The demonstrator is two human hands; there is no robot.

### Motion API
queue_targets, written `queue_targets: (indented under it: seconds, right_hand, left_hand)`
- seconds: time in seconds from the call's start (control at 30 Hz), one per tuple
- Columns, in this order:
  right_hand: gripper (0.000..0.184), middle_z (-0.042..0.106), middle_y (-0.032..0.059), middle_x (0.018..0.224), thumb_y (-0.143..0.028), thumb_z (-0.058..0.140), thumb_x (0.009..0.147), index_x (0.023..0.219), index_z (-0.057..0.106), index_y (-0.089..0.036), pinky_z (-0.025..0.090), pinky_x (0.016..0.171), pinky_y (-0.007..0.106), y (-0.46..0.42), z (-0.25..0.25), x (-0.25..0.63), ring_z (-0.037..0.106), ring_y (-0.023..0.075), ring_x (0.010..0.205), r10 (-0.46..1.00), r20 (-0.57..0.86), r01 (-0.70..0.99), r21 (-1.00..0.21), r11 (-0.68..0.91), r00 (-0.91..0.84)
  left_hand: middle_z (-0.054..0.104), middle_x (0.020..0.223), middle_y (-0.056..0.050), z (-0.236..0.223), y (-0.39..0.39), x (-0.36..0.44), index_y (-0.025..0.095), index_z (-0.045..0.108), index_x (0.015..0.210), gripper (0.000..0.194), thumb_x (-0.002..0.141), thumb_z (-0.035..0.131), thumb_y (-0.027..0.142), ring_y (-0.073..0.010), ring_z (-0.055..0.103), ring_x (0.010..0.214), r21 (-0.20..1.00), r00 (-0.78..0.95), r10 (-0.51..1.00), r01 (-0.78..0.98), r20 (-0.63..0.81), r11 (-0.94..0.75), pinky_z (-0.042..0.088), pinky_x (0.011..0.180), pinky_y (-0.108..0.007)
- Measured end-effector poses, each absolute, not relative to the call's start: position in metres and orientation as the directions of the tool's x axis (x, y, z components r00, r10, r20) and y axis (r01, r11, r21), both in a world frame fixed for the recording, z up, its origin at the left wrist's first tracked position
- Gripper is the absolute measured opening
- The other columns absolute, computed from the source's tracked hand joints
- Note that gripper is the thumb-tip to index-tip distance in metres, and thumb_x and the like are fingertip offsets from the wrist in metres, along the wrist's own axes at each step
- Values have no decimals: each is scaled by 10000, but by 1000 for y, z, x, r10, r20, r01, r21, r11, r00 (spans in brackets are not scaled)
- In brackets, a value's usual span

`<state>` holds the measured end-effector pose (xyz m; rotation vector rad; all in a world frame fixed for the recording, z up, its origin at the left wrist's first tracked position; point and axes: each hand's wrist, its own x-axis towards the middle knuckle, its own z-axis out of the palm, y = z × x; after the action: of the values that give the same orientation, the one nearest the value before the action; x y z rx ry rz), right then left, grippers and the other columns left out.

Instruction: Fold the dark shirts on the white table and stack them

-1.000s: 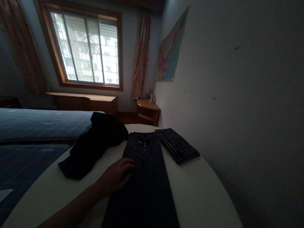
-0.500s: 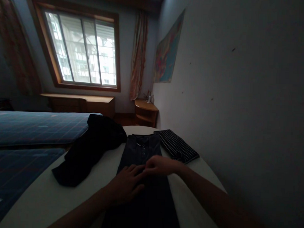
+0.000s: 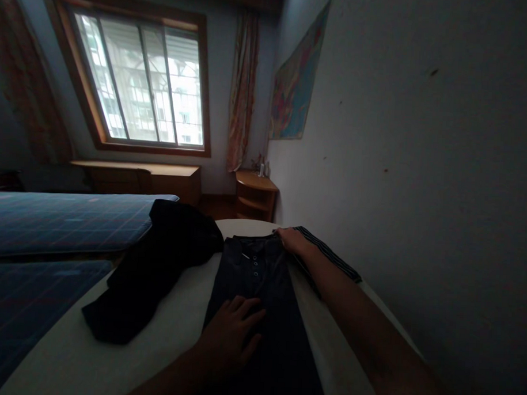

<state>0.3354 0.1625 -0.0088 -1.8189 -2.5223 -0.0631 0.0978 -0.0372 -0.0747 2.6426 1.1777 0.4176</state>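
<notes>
A long dark garment (image 3: 258, 335) lies flat on the round table, with a few small round buttons near its far end. Whether it is a shirt or trousers I cannot tell. My left hand (image 3: 233, 332) rests on its middle, fingers stretched out and slightly spread. At the garment's far right corner is my right hand (image 3: 291, 240), its fingers closed on the edge there. The right forearm passes over a folded black-and-white striped cloth (image 3: 330, 254) and hides part of it.
A crumpled black garment (image 3: 165, 275) lies on the left of the white table (image 3: 55, 340). Bare blue checked mattresses (image 3: 72, 225) stand beyond the table's left edge. The wall (image 3: 418, 226) runs close on the right. A wooden corner shelf (image 3: 257, 183) is at the back.
My right hand has moved away from beside my left hand to the far right corner of the dark garment. My left hand stays on the garment, slightly nearer me.
</notes>
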Motion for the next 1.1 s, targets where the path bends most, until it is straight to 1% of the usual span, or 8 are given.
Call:
queue_targets:
  seconds: [0.1, 0.3, 0.47, 0.6, 0.7, 0.8, 0.9, 1.1]
  right_hand:
    - [384, 660, 169, 1219, -174, 467, 937, 1302, 586, -175, 398, 935, 345, 176, -4, 334, 576, 271, 1152, 948, 46, 948, 65, 313, -316]
    - [333, 668, 166, 1208, -130, 447, 921, 1161, 670, -191, 363, 973, 409, 186, -6, 325, 537, 292, 1194, 940, 61, 938, 118, 327, -336]
    - [312, 685, 191, 1150, -262, 448, 944, 1076, 703, -140, 357, 985, 452, 186, -22, 318, 558, 310, 1159, 950, 69, 952, 72, 299, -303]
    - [383, 705, 159, 1107, -495, 554, 877, 945, 738, -166, 360, 994, 442, 190, -25, 316, 560, 319, 1147, 956, 86, 957, -48, 286, -281]
    - [322, 726, 112, 1046, -479, 645, 800, 869, 746, -180, 411, 928, 362, 197, -26, 319, 598, 282, 1077, 959, 84, 941, -186, 282, -270]
    - [301, 737, 72, 905, -410, 579, 838, 854, 734, -152, 457, 770, 270, 202, -28, 325, 649, 208, 892, 961, 90, 891, -361, 276, -262]
    - [361, 718, 52, 815, -433, 513, 860, 812, 704, -130, 449, 667, 227, 206, -31, 333, 638, 166, 773, 955, 125, 811, -507, 293, -267]
    - [473, 587, -3, 610, -613, 562, 768, 626, 600, -163, 384, 586, 241, 209, -37, 338, 538, 140, 622, 961, 183, 727, -628, 276, -206]
  left_hand:
    - [474, 1481, -69, -74, -37, 99, 277, 505, 1393, 493, 901, 534, 286, -317, 430, 1313, 320, 632, 759, 694, 158, -645, 389, 1058, -553]
    - [373, 1557, -81, -74, -36, 99, 246, 490, 1396, 508, 891, 543, 268, -343, 244, 1456, 329, 649, 750, 685, 128, -650, 287, 1131, -619]
    - [296, 1593, -94, -81, -35, 96, 256, 484, 1394, 505, 894, 557, 266, -331, 242, 1466, 351, 651, 742, 664, 162, -660, 252, 1165, -605]
    - [192, 1627, -96, -85, -36, 95, 277, 465, 1406, 521, 894, 558, 260, -332, 211, 1477, 355, 632, 757, 678, 165, -644, 250, 1168, -596]
    - [197, 1626, -93, -83, -36, 95, 295, 444, 1427, 538, 901, 549, 263, -321, 205, 1480, 351, 626, 767, 694, 137, -629, 240, 1175, -583]
    - [202, 1625, -97, -80, -36, 96, 290, 437, 1438, 551, 899, 552, 272, -319, 202, 1481, 351, 623, 773, 702, 120, -620, 230, 1181, -576]
    - [199, 1626, -92, -79, -35, 96, 286, 443, 1435, 556, 892, 563, 271, -320, 211, 1478, 366, 620, 774, 696, 128, -618, 231, 1184, -569]
    - [227, 1619, -90, -80, -36, 95, 265, 420, 1452, 570, 901, 558, 310, -319, 227, 1474, 387, 618, 773, 684, 142, -618, 232, 1187, -569]
